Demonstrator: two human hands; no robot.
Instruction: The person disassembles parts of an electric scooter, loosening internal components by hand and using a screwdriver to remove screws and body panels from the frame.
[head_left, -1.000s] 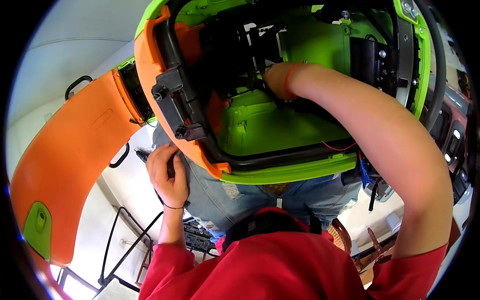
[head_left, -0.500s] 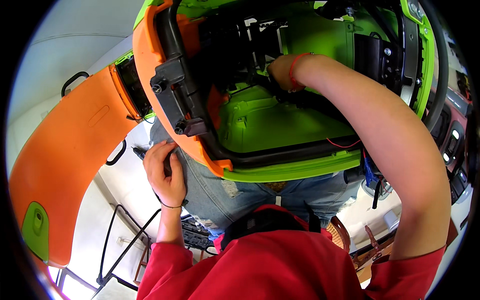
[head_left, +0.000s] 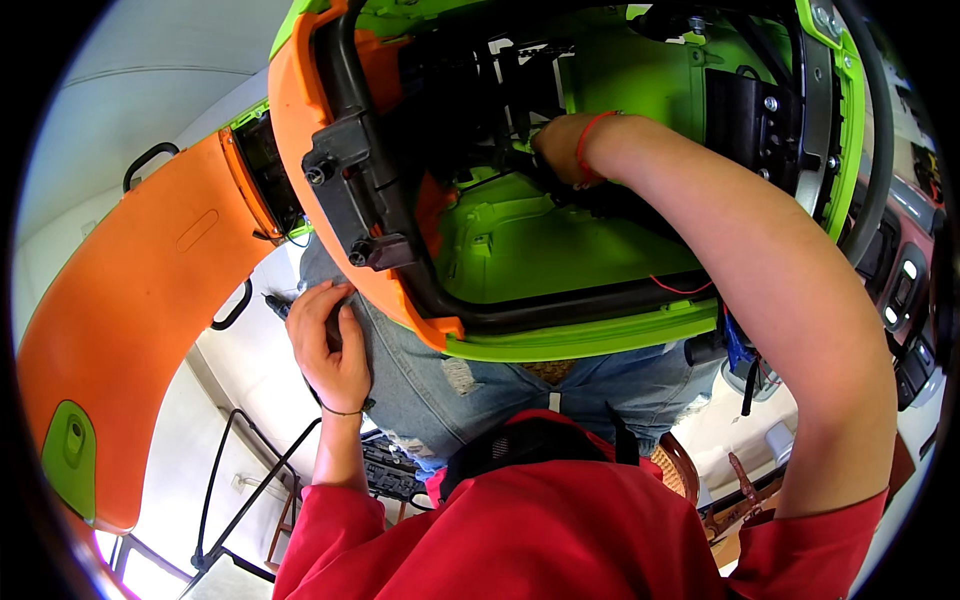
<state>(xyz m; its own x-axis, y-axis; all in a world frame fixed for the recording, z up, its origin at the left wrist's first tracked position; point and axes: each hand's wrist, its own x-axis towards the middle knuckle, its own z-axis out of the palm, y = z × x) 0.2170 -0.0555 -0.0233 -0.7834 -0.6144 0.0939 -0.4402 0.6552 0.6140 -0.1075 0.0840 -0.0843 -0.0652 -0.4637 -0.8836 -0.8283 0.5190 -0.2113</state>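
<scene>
My right hand point(head_left: 567, 148), with a red cord at the wrist, reaches deep into an open green and orange housing point(head_left: 560, 265). Its fingers point into a dark area of black parts and are hidden, so any hold cannot be made out. My left hand point(head_left: 333, 345) lies on the denim over my thigh, fingers stretched and holding nothing, beside the orange rim point(head_left: 318, 205). A black bracket point(head_left: 350, 180) with two round posts is fixed on that rim. A thin red wire point(head_left: 683, 290) crosses the black inner edge below my right forearm.
A large curved orange panel point(head_left: 140, 270) with black handles extends to the left. At the right hang a black hose point(head_left: 880, 150) and a bundle of blue wires point(head_left: 738, 355). A black metal frame point(head_left: 240, 500) stands at lower left. A woven chair point(head_left: 680, 468) shows behind me.
My right forearm has shifted very slightly left, with the hand still inside the housing. The left hand stays where it was.
</scene>
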